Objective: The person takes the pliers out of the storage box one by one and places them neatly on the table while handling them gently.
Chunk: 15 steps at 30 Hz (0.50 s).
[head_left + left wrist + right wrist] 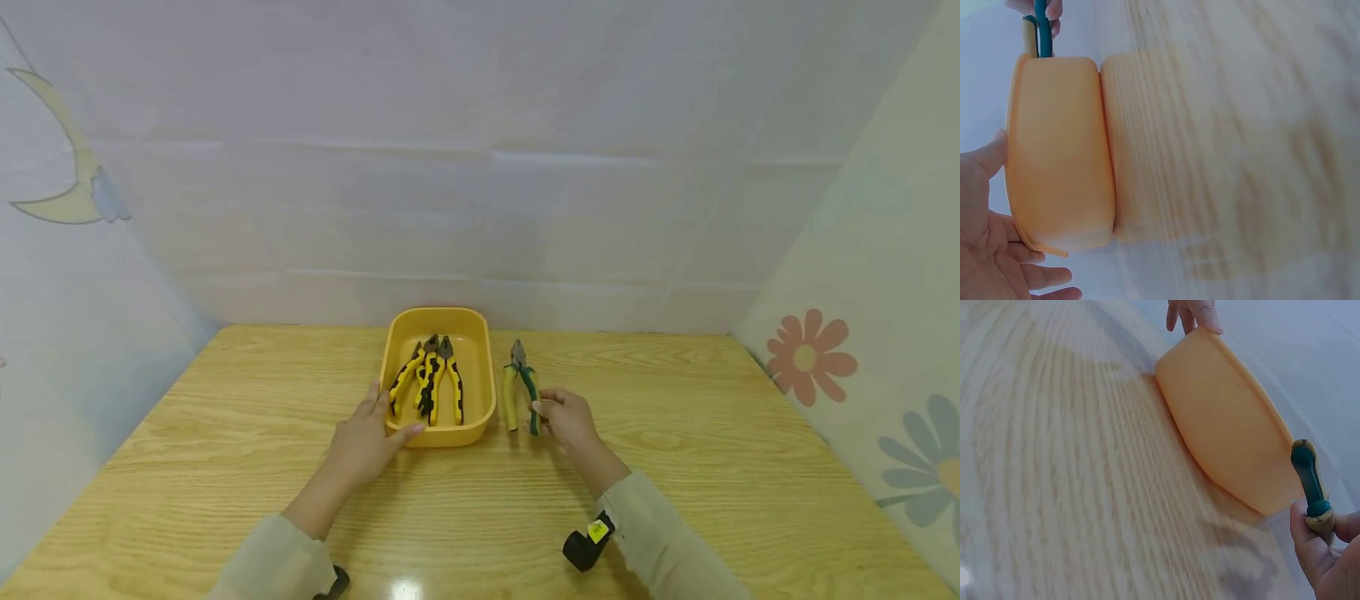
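A yellow plastic basket [476, 354] holds several yellow-and-black pliers [437, 379]. My left hand [365, 437] rests on its near left corner, thumb on the front rim and fingers along the left side. In the left wrist view those fingers [1047, 275] are spread and fairly straight against the basket wall [1063, 150]. To the right of the basket, my right hand [566, 417] pinches one handle of green-and-yellow pliers [533, 396] between thumb and fingers. Their handles are spread and the grey jaws point away from me. The right wrist view shows the pliers' handle ends [1310, 481] raised above the table.
The wood-grain table [675, 433] reaches back to a pale sheet wall [480, 208]. Side panels with a moon and flowers [806, 358] stand left and right. Small black devices [588, 542] are strapped at both wrists.
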Each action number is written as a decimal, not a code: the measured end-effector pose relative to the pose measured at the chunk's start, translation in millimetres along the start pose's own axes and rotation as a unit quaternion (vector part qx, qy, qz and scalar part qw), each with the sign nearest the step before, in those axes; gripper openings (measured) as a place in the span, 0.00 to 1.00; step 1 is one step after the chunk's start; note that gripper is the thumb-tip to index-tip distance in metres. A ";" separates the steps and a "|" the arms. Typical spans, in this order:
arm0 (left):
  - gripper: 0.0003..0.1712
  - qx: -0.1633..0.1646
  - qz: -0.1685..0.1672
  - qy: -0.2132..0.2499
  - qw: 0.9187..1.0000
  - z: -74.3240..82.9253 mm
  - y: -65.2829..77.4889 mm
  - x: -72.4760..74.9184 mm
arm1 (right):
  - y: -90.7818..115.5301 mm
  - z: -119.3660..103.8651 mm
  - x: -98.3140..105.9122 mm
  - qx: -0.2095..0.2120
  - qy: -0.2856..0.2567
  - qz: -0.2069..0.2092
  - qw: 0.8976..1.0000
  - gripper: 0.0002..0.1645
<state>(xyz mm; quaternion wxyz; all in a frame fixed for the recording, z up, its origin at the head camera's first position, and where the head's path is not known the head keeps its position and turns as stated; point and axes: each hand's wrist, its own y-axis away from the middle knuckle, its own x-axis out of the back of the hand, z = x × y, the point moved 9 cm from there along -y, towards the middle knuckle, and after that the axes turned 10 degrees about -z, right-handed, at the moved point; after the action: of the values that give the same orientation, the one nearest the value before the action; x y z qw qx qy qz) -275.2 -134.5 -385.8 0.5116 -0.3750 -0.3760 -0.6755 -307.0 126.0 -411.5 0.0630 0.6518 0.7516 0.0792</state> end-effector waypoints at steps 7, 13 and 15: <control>0.47 0.001 0.002 0.000 1.000 -0.1 -0.8 -0.4 | 1.2 5.4 5.8 -0.010 0.042 0.010 0.999 0.18; 0.47 -0.001 0.002 -0.004 1.000 0.2 -1.2 -0.5 | 1.1 12.6 7.3 -0.016 0.012 0.010 1.000 0.19; 0.48 -0.001 0.002 -0.006 1.000 0.0 -1.5 -0.4 | 0.6 14.6 7.7 -0.017 0.007 0.012 1.000 0.19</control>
<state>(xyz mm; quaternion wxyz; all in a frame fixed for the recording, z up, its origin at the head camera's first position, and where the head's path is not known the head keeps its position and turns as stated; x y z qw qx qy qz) -276.5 -134.0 -386.3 0.5106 -0.3804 -0.3779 -0.6722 -304.6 134.3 -425.6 0.0679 0.6590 0.7427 0.0970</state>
